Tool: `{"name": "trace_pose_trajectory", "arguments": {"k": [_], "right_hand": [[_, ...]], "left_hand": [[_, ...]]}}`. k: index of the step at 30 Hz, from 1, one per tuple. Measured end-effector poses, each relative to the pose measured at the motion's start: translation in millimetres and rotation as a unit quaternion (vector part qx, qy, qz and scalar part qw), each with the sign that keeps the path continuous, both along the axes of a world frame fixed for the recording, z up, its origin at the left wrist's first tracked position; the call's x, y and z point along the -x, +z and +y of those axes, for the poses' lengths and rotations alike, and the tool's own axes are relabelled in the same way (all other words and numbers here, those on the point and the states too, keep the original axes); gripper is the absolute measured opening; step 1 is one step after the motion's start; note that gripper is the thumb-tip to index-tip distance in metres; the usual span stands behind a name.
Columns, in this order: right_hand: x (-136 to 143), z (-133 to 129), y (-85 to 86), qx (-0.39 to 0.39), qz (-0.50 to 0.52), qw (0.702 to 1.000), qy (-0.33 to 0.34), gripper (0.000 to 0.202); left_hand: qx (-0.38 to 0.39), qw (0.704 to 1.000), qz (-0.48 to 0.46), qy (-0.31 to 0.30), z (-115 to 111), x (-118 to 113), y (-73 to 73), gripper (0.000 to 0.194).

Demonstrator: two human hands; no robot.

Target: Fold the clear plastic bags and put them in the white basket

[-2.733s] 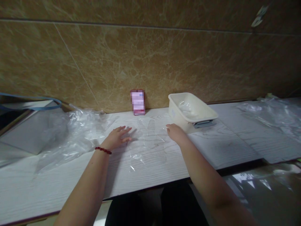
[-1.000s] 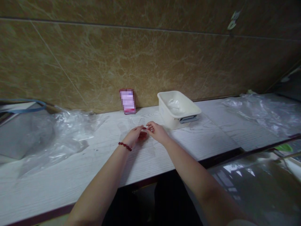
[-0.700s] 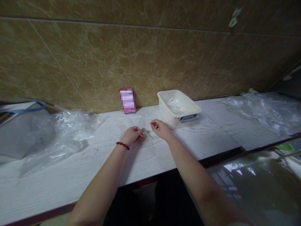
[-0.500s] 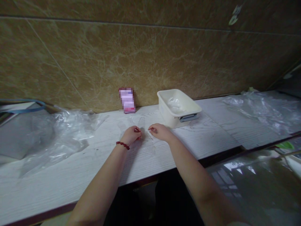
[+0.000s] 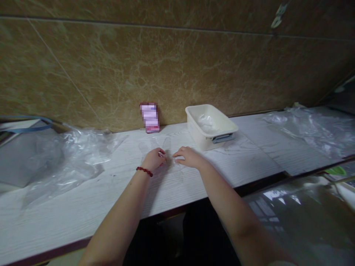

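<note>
My left hand (image 5: 155,158), with a red bead bracelet (image 5: 144,170) at the wrist, is closed in a pinch just over the white wood-grain counter. Whatever sits between its fingertips is too small and blurred to name. Facing it across a narrow gap, my right hand (image 5: 188,157) has thumb and fingers apart, with nothing clearly visible in them. Faint clear plastic film (image 5: 163,142) lies on the counter just beyond the left hand. Behind the right hand stands an open cream plastic bin (image 5: 201,142) with a grey handle clip and clear plastic inside.
A blurred-out phone-like screen (image 5: 150,118) leans against the brown marbled wall (image 5: 172,66). Crumpled clear plastic (image 5: 83,147) lies at the left beside a grey box (image 5: 16,159). More clear plastic sheeting (image 5: 313,127) covers the counter's right end.
My right hand's thumb and fingers have spread from a near pinch. My left hand stays closed in almost the same place. The bin and plastic have not moved.
</note>
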State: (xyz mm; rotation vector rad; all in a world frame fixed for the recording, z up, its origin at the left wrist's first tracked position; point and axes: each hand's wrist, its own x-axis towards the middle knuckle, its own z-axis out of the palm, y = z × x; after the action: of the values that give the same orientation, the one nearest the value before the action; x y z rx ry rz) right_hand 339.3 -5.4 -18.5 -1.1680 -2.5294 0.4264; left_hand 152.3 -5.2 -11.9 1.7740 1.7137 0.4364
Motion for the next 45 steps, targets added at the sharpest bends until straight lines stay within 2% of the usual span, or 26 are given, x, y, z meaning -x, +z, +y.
{"name": "trace_pose_trajectory", "arguments": {"k": [7, 16, 19, 22, 24, 26, 28, 30, 35, 40, 45], "right_hand": [[1.5, -0.7, -1.6, -0.001, -0.005, 1.000, -0.005, 0.030], [1.9, -1.9, -2.7, 0.010, -0.035, 0.999, -0.016, 0.037], [1.2, -1.1, -5.3, 0.015, -0.037, 0.999, -0.023, 0.040], [0.6, -0.4, -7.0, 0.020, -0.037, 0.999, -0.026, 0.041], [0.4, -0.5, -6.5, 0.024, -0.041, 0.999, -0.026, 0.042], [0.4, -1.0, -5.3, 0.028, -0.046, 0.998, -0.028, 0.042], [0.4, -1.6, -4.0, 0.029, -0.046, 0.998, -0.028, 0.042], [0.4, -2.0, -3.2, 0.028, -0.046, 0.998, -0.025, 0.043], [1.0, -2.5, -1.2, 0.036, -0.053, 0.997, -0.030, 0.046], [1.2, -2.9, 0.4, 0.044, -0.063, 0.996, -0.036, 0.048], [-1.1, -1.7, -2.5, 0.049, -0.064, 0.996, -0.034, 0.049]], "left_hand": [[-0.043, 0.998, 0.034, -0.010, 0.3, 0.5, 0.2, 0.019], [-0.035, 0.998, 0.052, -0.013, 1.7, 2.2, 0.4, 0.022], [-0.031, 0.996, 0.084, -0.019, 2.2, 4.9, 2.5, 0.025], [-0.099, 0.982, 0.159, -0.014, 0.8, 7.2, 8.2, 0.030], [-0.165, 0.964, 0.201, -0.043, -3.1, 5.9, 11.7, 0.033], [-0.194, 0.949, 0.220, -0.112, -10.2, 1.4, 12.2, 0.034], [-0.182, 0.938, 0.231, -0.185, -20.0, -4.6, 8.6, 0.036], [-0.161, 0.930, 0.251, -0.215, -30.4, -9.4, 2.2, 0.043], [-0.151, 0.919, 0.315, -0.184, -45.4, -7.1, -9.1, 0.053], [-0.155, 0.915, 0.323, -0.185, -45.3, 3.4, -7.7, 0.064], [-0.164, 0.913, 0.325, -0.183, -42.3, 8.5, -10.9, 0.067]]}}
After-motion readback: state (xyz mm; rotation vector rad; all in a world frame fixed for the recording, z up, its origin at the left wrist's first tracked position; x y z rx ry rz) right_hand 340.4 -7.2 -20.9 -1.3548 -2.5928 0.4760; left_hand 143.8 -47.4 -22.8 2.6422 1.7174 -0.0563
